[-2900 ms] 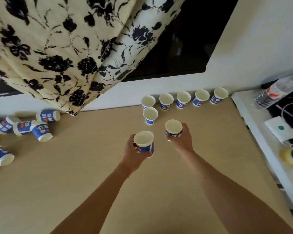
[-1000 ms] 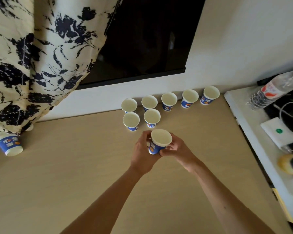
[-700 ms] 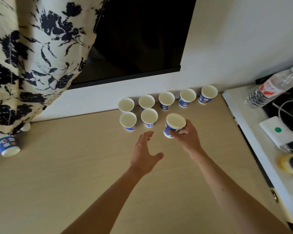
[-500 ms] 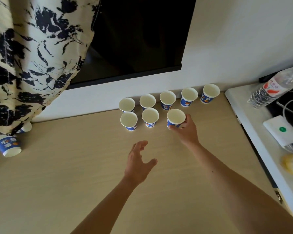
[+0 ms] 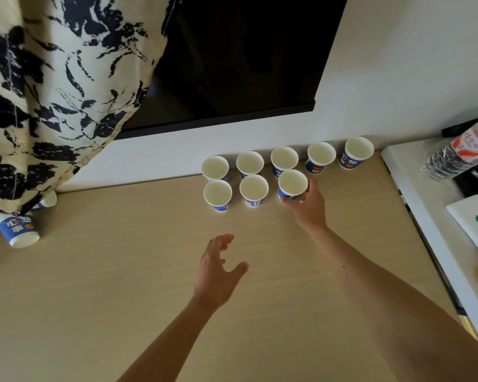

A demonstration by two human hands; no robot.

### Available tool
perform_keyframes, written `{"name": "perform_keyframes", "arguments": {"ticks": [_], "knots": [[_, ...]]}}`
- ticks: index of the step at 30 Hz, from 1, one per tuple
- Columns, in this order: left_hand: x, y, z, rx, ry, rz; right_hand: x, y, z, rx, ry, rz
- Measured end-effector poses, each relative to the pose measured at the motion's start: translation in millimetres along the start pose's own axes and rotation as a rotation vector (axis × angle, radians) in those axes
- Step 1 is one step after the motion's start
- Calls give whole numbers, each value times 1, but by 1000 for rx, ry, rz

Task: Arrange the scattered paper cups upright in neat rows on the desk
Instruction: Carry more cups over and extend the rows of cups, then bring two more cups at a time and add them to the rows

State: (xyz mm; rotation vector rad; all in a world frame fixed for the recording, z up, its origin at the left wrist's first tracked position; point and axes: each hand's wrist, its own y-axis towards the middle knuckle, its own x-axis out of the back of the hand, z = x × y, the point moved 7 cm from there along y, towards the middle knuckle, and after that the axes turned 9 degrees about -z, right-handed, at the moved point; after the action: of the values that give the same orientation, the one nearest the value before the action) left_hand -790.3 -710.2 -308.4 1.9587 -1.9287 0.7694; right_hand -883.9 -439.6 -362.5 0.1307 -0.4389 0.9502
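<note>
While the right hand (image 5: 307, 205) grips an upright cup (image 5: 292, 185) just right of centre frame, third in the front row on the desk (image 5: 122, 285), the left hand (image 5: 218, 274) hovers below, fingers spread, holding nothing. Half a second ago the cup sat similarly; the left hand has dropped lower in frame.

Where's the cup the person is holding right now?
In the head view, the held paper cup sits upright in the right hand, third in the front row on the desk, just right of the middle front cup.
</note>
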Motion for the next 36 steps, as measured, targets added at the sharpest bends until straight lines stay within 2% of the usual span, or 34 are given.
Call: {"name": "perform_keyframes", "arguments": {"ticks": [8,14,17,24,33,36], "knots": [[12,0,13,29,-5,-2,-1,-8,-8,-53,12,3],[29,2,13,66,-80,-23,10,-76,-20,-140,-22,-195],[48,3,16,68,-114,-49,-3,-122,-6,-104,14,-200],[146,-4,62,91,-145,-160,-91,-212,55,-36,51,30],[332,-40,183,221,-146,-401,-255,-326,153,58,26,424],[364,-46,204,244,-134,-451,-281,-341,168,75,-1,483]]}}
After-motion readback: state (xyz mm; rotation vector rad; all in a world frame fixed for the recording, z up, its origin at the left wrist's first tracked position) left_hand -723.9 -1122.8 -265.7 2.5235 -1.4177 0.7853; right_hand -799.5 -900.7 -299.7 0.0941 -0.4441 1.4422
